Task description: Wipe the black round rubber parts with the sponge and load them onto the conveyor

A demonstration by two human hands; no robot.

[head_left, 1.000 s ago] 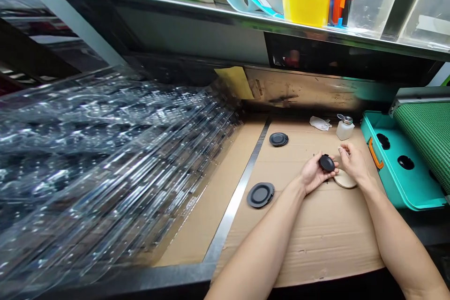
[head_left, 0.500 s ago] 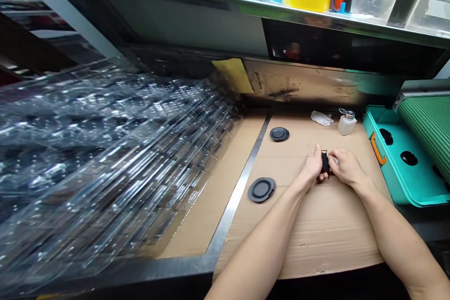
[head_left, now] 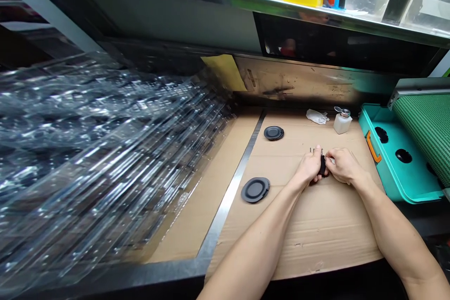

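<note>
My left hand is closed around a small black part, thumb on top, just above the cardboard. Thin dark prongs stick out beyond the thumb. Close against the part's right side is my right hand, its fingers curled and pinched together; a small pale bit shows at the fingertips, too small to name. To the left of the hands lie two groups of round black discs with raised rings: a nearer one and a farther one, which looks stacked.
Clear plastic trays are piled at left. A cardboard sheet covers the bench. Behind the hands are a white pump bottle and crumpled tissue. At right, a teal bin holds black parts beside a green conveyor belt.
The view has shifted slightly, so the scene sits a little further left. The black part has turned in my left hand and shows a narrower side; my right hand stays pinched beside it.
</note>
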